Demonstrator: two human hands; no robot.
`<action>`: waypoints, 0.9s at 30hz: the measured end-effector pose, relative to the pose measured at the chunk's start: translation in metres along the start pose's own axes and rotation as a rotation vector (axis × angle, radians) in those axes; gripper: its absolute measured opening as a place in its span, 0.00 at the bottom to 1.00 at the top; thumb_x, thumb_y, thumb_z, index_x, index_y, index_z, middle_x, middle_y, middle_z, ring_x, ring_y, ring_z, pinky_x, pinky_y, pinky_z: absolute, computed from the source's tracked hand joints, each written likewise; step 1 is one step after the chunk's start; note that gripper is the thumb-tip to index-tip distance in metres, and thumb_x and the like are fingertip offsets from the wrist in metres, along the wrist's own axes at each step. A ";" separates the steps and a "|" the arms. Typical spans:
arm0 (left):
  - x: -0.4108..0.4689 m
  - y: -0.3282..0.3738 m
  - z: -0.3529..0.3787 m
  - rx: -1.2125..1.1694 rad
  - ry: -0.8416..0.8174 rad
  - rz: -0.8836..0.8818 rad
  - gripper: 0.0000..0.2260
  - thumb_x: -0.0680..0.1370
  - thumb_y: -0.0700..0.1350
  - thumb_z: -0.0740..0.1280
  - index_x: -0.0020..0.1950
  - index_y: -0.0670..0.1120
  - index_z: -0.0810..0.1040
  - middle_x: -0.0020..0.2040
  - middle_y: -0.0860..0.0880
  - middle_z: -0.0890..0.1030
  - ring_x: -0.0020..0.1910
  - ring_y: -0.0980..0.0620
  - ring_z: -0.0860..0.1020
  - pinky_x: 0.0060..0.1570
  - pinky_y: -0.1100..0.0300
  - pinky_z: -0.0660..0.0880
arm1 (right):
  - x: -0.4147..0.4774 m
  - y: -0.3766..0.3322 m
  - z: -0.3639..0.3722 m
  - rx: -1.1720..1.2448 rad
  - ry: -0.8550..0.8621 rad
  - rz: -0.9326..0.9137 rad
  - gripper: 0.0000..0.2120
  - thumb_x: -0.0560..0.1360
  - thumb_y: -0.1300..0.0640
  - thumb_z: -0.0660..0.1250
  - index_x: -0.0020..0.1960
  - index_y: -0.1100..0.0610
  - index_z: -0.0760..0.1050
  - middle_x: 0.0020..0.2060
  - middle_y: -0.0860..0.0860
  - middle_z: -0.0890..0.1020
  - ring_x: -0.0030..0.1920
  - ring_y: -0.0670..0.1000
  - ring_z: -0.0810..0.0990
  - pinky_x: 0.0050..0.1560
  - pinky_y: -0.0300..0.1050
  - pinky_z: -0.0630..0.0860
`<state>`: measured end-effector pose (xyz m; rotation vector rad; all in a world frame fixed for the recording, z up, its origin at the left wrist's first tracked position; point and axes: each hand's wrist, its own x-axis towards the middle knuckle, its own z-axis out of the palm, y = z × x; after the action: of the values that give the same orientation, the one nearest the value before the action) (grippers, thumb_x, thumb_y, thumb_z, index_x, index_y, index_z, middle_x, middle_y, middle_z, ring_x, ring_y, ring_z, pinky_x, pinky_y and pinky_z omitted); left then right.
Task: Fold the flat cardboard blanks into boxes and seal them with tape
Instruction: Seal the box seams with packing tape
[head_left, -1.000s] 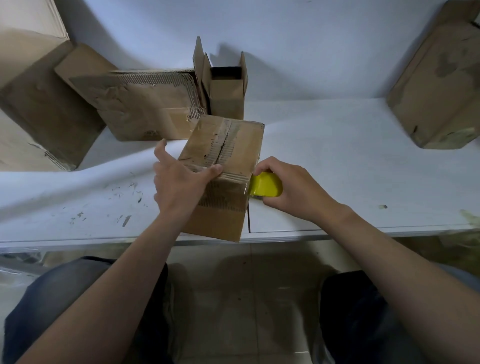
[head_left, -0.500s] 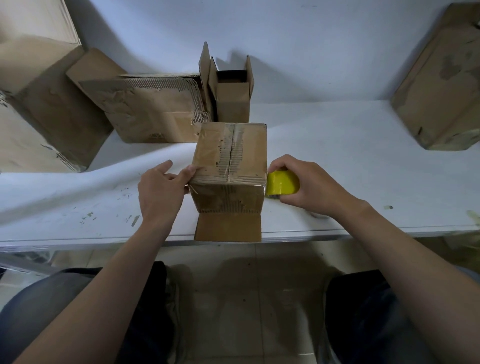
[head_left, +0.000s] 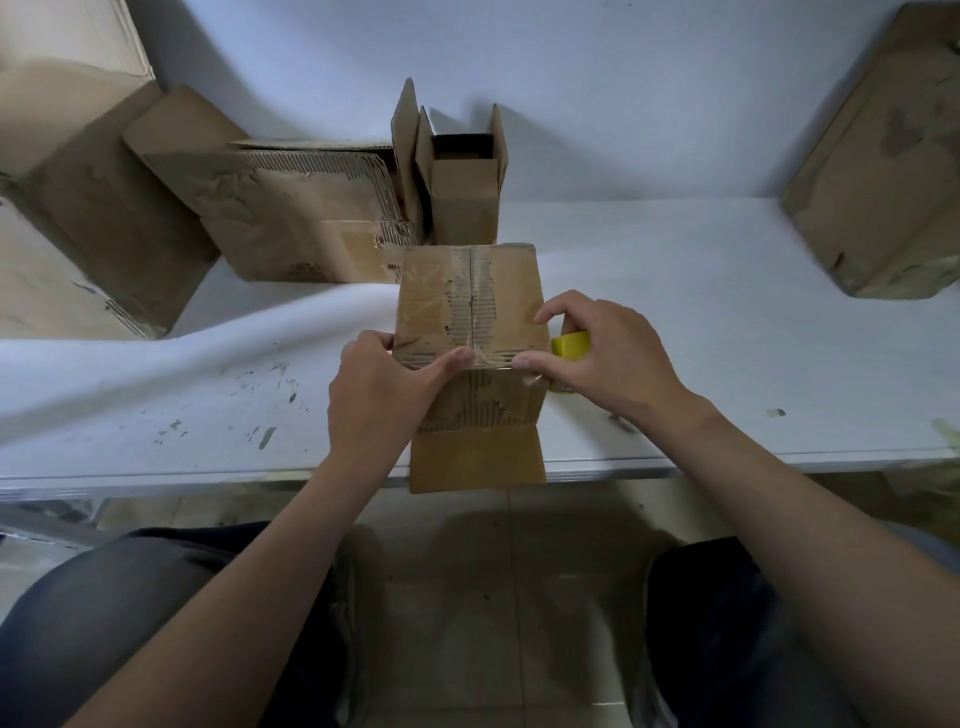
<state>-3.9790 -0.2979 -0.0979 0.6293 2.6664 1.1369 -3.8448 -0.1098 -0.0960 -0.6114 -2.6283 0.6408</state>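
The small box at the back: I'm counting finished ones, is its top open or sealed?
Open. The small box stands upright, top flaps raised, dark inside showing.

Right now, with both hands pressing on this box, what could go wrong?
Tape along the near top edge of the cardboard box looks wrinkled under the thumbs and may seal poorly. Its bottom flap overhangs the table edge, so hard pressing could tip it off. The yellow tape dispenser is behind the right hand, easily knocked.
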 end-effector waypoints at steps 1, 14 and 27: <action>0.000 0.000 0.001 0.023 0.007 0.001 0.39 0.58 0.78 0.68 0.55 0.51 0.72 0.52 0.51 0.77 0.48 0.53 0.79 0.38 0.61 0.77 | 0.001 -0.002 0.001 -0.024 0.013 0.005 0.25 0.68 0.30 0.71 0.58 0.43 0.75 0.45 0.43 0.79 0.43 0.48 0.77 0.43 0.37 0.74; 0.005 -0.018 -0.005 -0.027 0.027 0.107 0.29 0.68 0.60 0.78 0.63 0.47 0.80 0.54 0.52 0.84 0.45 0.57 0.78 0.43 0.68 0.72 | 0.004 0.005 -0.013 0.009 -0.149 -0.043 0.26 0.70 0.43 0.78 0.64 0.41 0.72 0.47 0.42 0.76 0.44 0.47 0.76 0.42 0.33 0.70; -0.021 -0.036 0.002 -0.305 0.227 0.029 0.05 0.76 0.46 0.75 0.45 0.46 0.82 0.41 0.57 0.83 0.44 0.58 0.82 0.46 0.66 0.77 | 0.001 0.008 -0.013 -0.020 -0.148 -0.044 0.25 0.71 0.45 0.78 0.65 0.42 0.72 0.48 0.42 0.76 0.45 0.49 0.77 0.44 0.36 0.72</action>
<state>-3.9711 -0.3278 -0.1255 0.5115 2.5831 1.6716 -3.8377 -0.0989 -0.0890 -0.5292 -2.7805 0.6705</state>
